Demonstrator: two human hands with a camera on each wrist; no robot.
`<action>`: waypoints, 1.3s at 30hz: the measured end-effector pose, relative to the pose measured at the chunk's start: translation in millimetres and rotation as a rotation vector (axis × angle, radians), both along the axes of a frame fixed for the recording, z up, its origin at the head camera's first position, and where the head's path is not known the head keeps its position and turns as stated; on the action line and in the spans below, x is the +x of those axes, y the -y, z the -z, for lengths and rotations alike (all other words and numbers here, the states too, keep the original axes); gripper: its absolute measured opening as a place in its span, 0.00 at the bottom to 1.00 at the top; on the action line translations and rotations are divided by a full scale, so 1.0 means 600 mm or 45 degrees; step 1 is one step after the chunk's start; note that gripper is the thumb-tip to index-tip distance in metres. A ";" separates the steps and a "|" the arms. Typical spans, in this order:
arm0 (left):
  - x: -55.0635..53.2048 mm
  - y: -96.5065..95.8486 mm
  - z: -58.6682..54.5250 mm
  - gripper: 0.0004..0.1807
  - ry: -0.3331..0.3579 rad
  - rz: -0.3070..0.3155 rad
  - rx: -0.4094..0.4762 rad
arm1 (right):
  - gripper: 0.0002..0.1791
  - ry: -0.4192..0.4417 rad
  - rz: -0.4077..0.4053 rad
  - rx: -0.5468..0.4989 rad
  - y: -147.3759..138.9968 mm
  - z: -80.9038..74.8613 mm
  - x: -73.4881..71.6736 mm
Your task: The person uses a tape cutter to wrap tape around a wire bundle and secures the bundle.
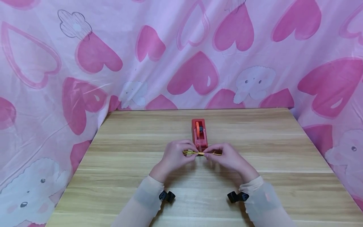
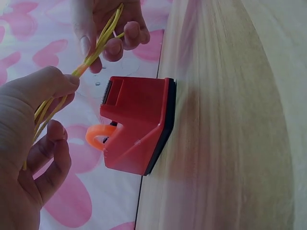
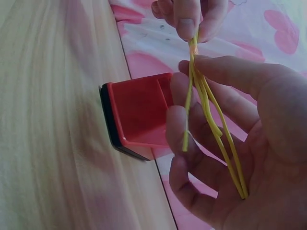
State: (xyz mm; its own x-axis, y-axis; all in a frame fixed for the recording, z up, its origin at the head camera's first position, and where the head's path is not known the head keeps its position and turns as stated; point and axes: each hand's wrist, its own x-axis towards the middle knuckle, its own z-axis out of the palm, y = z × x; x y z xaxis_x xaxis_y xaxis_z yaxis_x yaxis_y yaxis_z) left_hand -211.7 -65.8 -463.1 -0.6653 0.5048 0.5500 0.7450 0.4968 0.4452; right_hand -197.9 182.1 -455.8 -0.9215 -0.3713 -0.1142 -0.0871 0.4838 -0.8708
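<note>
Both hands meet over the table around a bundle of thin yellow cords point(image 1: 201, 153). My left hand point(image 1: 176, 154) pinches the bundle between thumb and forefinger, just left of its middle. From the other side, the thumb and fingers of my right hand point(image 1: 227, 156) pinch it close by. A narrow, shiny orange-tinted band point(image 3: 193, 49) wraps the bundle between the two grips. Loose cord ends point(image 3: 230, 165) fan out over the right palm in the right wrist view. Right behind the hands stands a red tape dispenser point(image 1: 199, 134), with an orange roll point(image 2: 99, 136) in it and a toothed cutter facing me.
The wood-grain table point(image 1: 124, 176) runs back to a pink heart-patterned cloth point(image 1: 193, 72), which also hangs along both sides. A small black wrist camera point(image 1: 167, 196) sits on the left sleeve, and another camera point(image 1: 237, 197) on the right one.
</note>
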 end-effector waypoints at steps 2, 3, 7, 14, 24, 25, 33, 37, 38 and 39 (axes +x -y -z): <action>0.000 0.001 -0.001 0.06 0.003 0.001 0.005 | 0.06 -0.008 0.017 -0.019 0.002 0.001 0.000; 0.000 0.001 -0.001 0.06 0.007 -0.001 0.005 | 0.06 -0.010 0.026 -0.021 0.002 0.002 0.001; 0.001 0.001 0.000 0.06 0.041 -0.011 0.003 | 0.06 -0.033 0.055 -0.004 0.004 0.002 0.003; 0.002 0.000 0.001 0.06 0.160 -0.003 0.034 | 0.06 -0.108 0.072 0.028 0.003 0.003 0.007; 0.000 0.005 -0.008 0.03 0.546 0.024 0.015 | 0.04 -0.159 0.089 0.069 0.003 0.004 0.010; 0.000 0.005 -0.010 0.03 0.599 0.018 0.011 | 0.04 -0.174 0.090 0.074 0.003 0.004 0.010; -0.007 0.001 -0.011 0.03 0.780 0.018 -0.024 | 0.05 -0.298 0.114 0.145 0.001 0.001 0.013; -0.009 -0.001 -0.008 0.02 0.793 0.030 -0.016 | 0.06 -0.310 0.123 0.157 -0.002 0.000 0.016; -0.009 -0.002 -0.007 0.02 0.793 0.031 -0.013 | 0.06 -0.316 0.127 0.158 -0.003 0.000 0.016; -0.009 -0.002 -0.007 0.02 0.797 0.030 -0.012 | 0.06 -0.322 0.132 0.159 -0.004 -0.001 0.017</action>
